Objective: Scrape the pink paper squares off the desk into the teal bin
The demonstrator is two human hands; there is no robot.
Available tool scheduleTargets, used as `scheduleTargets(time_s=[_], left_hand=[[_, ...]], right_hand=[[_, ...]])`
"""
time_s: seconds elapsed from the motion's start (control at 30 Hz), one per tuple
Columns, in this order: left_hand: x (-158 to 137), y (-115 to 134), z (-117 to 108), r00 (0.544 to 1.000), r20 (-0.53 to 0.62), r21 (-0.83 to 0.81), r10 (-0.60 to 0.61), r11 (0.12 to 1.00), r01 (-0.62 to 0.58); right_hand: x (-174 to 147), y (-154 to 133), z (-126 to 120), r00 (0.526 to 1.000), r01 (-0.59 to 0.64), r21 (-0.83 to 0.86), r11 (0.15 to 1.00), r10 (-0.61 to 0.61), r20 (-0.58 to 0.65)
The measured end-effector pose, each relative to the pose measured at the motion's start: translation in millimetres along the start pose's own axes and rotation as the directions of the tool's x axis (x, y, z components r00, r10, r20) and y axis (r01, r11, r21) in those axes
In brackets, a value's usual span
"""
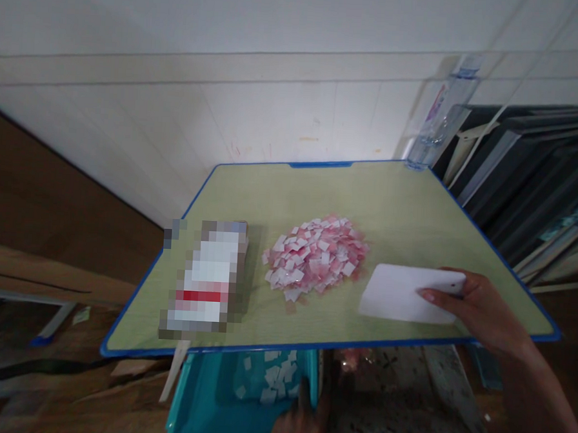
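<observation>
Nearest, our left hand (301, 425) is at the right rim of the teal bin (200, 399); we cannot tell whether it grips. Our right hand (488, 312) pinches a white card (396, 292), right of the paper pile (316, 257) mid-counter (280, 193). Farther back, a clear bottle (442, 115) stands at the right corner.

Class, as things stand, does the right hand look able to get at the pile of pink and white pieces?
Probably yes, at least with the white card that the right hand holds: only a strip of tabletop shows between card and pile, with nothing blocking.
</observation>
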State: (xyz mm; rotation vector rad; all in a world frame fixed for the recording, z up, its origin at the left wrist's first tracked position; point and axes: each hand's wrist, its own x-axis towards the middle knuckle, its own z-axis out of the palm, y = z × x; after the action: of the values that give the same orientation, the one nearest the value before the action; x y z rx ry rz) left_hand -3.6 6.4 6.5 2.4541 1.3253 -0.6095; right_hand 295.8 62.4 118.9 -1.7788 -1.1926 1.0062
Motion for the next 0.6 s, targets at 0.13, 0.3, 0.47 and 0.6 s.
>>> scheduleTargets(time_s=[0.13,0.3,0.47,0.6], left_hand=[[-1.0,-0.6,-1.5,1.0,-0.03,0.026,0.009,1.0,-0.008],[-0.4,-0.8,-0.1,0.999,-0.045,0.013,0.009,1.0,-0.008],[-0.2,-1.9,2.7,0.998,-0.062,0.047,0.023,0.999,-0.021],[-0.3,-1.3,3.2,0.998,-0.049,0.048,0.025,0.999,-0.023]], right_hand=[[-1.0,-2.0,-0.3,0.998,-0.019,0.008,1.0,0.018,0.059],[-4.2,-1.3,-1.0,0.994,-0.014,0.015,1.0,0.013,0.109],[-9.6,-2.6,-0.1,0.994,-0.002,-0.001,1.0,0.003,0.107],[-16.8,-3.6,0.9,0.996,0.049,-0.022,0.999,-0.047,0.07]])
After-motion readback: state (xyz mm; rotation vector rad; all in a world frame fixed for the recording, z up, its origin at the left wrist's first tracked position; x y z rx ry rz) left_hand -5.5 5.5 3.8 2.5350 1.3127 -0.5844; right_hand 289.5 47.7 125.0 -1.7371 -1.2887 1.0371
